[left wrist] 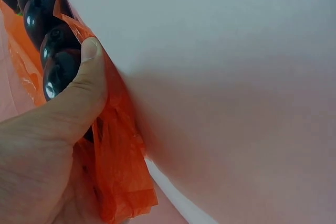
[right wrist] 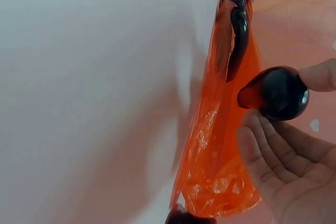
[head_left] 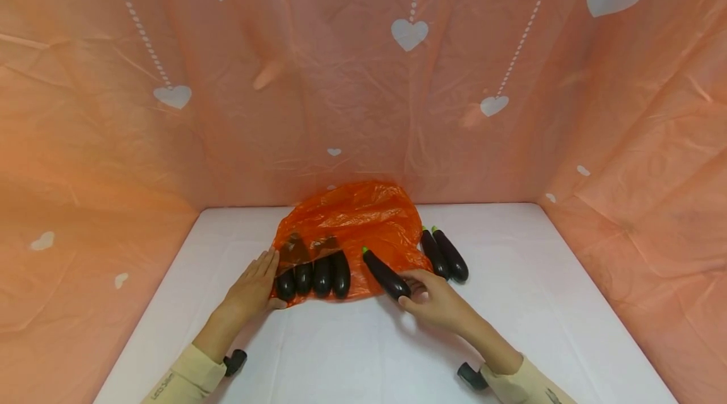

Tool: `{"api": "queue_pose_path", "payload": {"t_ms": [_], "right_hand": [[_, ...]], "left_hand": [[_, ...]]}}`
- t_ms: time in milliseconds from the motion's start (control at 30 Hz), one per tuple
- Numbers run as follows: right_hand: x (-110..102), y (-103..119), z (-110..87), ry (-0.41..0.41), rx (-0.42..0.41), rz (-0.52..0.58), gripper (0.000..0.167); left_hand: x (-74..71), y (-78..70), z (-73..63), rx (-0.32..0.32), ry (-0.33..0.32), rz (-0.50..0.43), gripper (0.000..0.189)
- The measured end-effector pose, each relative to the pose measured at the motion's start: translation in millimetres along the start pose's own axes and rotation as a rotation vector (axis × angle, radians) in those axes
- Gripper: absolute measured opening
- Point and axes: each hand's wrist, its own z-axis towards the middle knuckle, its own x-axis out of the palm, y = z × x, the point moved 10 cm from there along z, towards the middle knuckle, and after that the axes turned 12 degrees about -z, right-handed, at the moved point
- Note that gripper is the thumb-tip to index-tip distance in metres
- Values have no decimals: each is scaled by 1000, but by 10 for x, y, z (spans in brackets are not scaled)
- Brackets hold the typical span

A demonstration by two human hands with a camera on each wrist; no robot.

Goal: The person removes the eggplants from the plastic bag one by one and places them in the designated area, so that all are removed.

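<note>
Right hand [head_left: 436,303] pinches eggplant [head_left: 385,274] near blunt end; I read long axis slanting away leftward, stem [head_left: 365,250] over orange bag [head_left: 363,208]; left hand [head_left: 252,287]: fingers straight, thumb apart.

Orange-pink sheeting [head_left: 341,88] with white hearts [head_left: 409,35] hangs behind and beside a white table [head_left: 341,353]

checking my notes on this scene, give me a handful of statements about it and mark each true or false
1. The left hand touches the bag. True.
2. The bag is blue. False: it is orange.
3. The right hand holds an eggplant. True.
4. That eggplant is gripped by its green end. False: it is gripped near its thick end.
5. Two more eggplants lie right of the bag. True.
</note>
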Motion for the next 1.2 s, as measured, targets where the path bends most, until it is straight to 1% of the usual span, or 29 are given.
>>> {"api": "queue_pose_path", "payload": {"t_ms": [67,367,500,800,900,1033,1200], "right_hand": [[-28,4,-31,-6,-9,0,42],[-172,25,-143,-43,-105,34,42],[-232,-8,-179,-60,-126,50,43],[-419,-114,-258,-169,-156,69,42],[-485,-176,-272,-189,-139,72,42],[-552,-292,-281,-198,-95,71,43],[-626,-434,-300,-217,-39,58,45]], "left_hand": [[1,-4,-1,-1,5,-3,110],[-10,-1,-8,-6,5,2,110],[-17,-14,-11,-9,4,2,109],[-2,0,-6,-18,13,-22,109],[-1,-1,-5,-10,11,-23,109],[0,-7,-5,4,9,-13,110],[-3,-13,-5,8,7,-10,110]]}}
